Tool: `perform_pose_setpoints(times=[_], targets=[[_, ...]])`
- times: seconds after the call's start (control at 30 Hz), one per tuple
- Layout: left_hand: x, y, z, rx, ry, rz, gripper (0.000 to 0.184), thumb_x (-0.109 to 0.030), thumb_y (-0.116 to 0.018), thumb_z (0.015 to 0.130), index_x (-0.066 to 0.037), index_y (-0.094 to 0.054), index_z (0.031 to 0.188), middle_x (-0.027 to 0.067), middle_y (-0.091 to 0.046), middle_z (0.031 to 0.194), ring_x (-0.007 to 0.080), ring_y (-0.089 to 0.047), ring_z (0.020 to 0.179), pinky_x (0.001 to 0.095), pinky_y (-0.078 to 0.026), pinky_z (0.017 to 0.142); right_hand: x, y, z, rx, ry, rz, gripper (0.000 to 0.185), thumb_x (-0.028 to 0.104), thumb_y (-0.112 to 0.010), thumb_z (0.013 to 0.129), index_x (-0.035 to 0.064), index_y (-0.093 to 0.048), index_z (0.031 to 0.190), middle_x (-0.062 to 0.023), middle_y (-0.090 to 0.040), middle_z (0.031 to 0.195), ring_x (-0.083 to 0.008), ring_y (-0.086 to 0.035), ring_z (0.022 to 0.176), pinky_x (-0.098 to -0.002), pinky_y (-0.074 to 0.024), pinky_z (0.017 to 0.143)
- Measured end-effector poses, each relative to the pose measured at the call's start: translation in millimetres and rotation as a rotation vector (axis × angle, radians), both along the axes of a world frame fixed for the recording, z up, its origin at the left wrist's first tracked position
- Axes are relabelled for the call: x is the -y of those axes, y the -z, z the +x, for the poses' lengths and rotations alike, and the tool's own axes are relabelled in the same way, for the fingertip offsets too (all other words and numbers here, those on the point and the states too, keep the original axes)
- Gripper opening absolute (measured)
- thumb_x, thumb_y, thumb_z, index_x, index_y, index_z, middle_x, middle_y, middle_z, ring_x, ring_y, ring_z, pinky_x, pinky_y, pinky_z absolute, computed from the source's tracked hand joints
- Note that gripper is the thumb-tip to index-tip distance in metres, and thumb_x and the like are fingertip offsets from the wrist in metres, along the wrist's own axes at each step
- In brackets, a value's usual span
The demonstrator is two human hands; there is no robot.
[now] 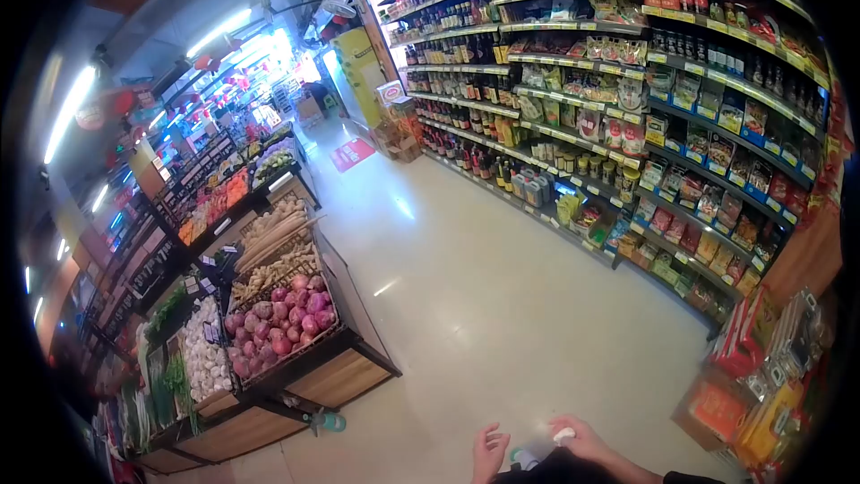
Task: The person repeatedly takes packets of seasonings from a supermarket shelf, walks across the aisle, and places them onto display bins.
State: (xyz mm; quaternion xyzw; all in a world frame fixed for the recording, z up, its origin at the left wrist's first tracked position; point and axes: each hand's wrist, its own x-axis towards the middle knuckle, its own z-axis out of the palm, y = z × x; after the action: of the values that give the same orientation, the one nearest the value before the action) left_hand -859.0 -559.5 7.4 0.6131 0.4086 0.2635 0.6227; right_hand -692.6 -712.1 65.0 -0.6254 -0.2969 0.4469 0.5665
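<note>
At the bottom edge of the view, my left hand (490, 450) is raised with its fingers loosely curved and apart, and I see nothing in it. My right hand (584, 442) is closed on a small white object (563, 436), too small to identify; it may be crumpled tissue. Between my hands, low by my dark clothing, a pale object with a green edge (523, 459) shows only in part. Both hands are over the shop floor (448, 332), apart from the shelves and produce stand.
On the left, a produce stand holds red onions (282, 323), garlic (205, 354) and ginger (278, 271). A green spray bottle (330, 421) is at its base. Stocked shelves (573, 108) line the right. Boxed packets (761, 376) stand at lower right.
</note>
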Motion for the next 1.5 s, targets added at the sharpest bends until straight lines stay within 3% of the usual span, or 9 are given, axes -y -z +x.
perform_pose_setpoints(times=[0.1,0.23,0.27,0.37,0.53,0.6,0.9,1.2,1.5], targets=[[-18,10,16,-0.003,0.036,0.017,0.044,-0.006,-0.063,0.08,-0.001,-0.044,0.119,0.0096,-0.054,0.105,0.0121,-0.056,0.088,0.0243,-0.048,0.069,-4,47,12,-0.034,0.055,0.012,0.04,-0.005,-0.048,0.073,0.0013,-0.048,0.113,-0.0073,-0.058,0.091,-0.0163,-0.058,0.083,-0.0277,-0.0469,0.073],[-37,-6,54,-0.007,0.02,0.102,0.055,-0.014,-0.064,0.08,-0.005,-0.037,0.127,0.01,-0.052,0.103,0.0154,-0.053,0.085,0.0277,-0.047,0.07,-30,26,32,-0.213,0.189,-0.024,0.045,-0.002,-0.049,0.074,-0.0016,-0.038,0.118,-0.0092,-0.057,0.089,-0.0178,-0.058,0.078,-0.0297,-0.0481,0.069],[-44,-10,67,0.059,-0.008,0.114,0.061,-0.014,-0.065,0.079,-0.005,-0.032,0.13,0.0106,-0.051,0.106,0.0166,-0.053,0.086,0.0287,-0.048,0.07,-30,108,42,0.3,0.171,-0.026,0.058,-0.004,-0.044,0.074,0.0061,-0.033,0.131,-0.0101,-0.054,0.088,-0.0164,-0.055,0.075,-0.0269,-0.0468,0.064],[-67,-13,103,-0.002,0.003,0.13,0.069,-0.013,-0.066,0.079,-0.007,-0.024,0.134,0.0115,-0.049,0.108,0.0187,-0.053,0.086,0.0298,-0.048,0.069,-59,121,70,0.168,0.264,0.073,0.055,-0.006,-0.044,0.075,0.0036,-0.036,0.129,-0.0072,-0.054,0.084,-0.0155,-0.053,0.069,-0.0257,-0.0461,0.059],[-112,-18,175,-0.024,-0.021,0.115,0.067,-0.011,-0.064,0.08,-0.007,-0.025,0.135,0.0121,-0.049,0.112,0.0189,-0.052,0.091,0.0307,-0.048,0.074,-117,45,152,-0.221,0.288,0.056,0.046,-0.004,-0.049,0.078,0.0013,-0.043,0.123,-0.0066,-0.056,0.083,-0.0141,-0.054,0.068,-0.0256,-0.0469,0.059],[-135,-30,212,0.08,-0.037,0.147,0.054,-0.004,-0.061,0.081,-0.002,-0.033,0.127,0.011,-0.05,0.113,0.0139,-0.055,0.093,0.0252,-0.048,0.072,-144,38,195,0.049,0.138,0.01,0.047,-0.001,-0.049,0.076,-0.0003,-0.033,0.121,-0.0084,-0.056,0.086,-0.017,-0.057,0.075,-0.0288,-0.048,0.065],[-192,-53,361,0.275,0.06,0.176,0.058,0.001,-0.054,0.082,-0.003,-0.026,0.133,0.0139,-0.049,0.119,0.018,-0.053,0.1,0.0269,-0.047,0.078,-218,19,318,-0.112,0.2,0.24,0.044,-0.003,-0.05,0.076,0.0006,-0.038,0.118,-0.0084,-0.055,0.09,-0.0168,-0.057,0.079,-0.0296,-0.049,0.071],[-227,-38,422,0.211,0.052,0.044,0.061,-0.009,-0.061,0.082,-0.006,-0.029,0.134,0.0131,-0.049,0.118,0.0195,-0.052,0.097,0.0309,-0.047,0.079,-250,40,391,-0.175,0.253,0.151,0.04,-0.006,-0.049,0.074,0.0,-0.044,0.114,-0.0066,-0.054,0.085,-0.0147,-0.057,0.076,-0.0287,-0.0496,0.07],[-308,-22,520,0.108,0.144,0.108,0.057,-0.003,-0.057,0.082,-0.006,-0.029,0.132,0.0133,-0.048,0.121,0.0188,-0.051,0.104,0.0302,-0.047,0.08,-305,38,474,0.034,0.353,0.096,0.032,-0.004,-0.054,0.072,0.0023,-0.053,0.103,-0.0026,-0.054,0.084,-0.0119,-0.054,0.077,-0.0253,-0.0475,0.068]])
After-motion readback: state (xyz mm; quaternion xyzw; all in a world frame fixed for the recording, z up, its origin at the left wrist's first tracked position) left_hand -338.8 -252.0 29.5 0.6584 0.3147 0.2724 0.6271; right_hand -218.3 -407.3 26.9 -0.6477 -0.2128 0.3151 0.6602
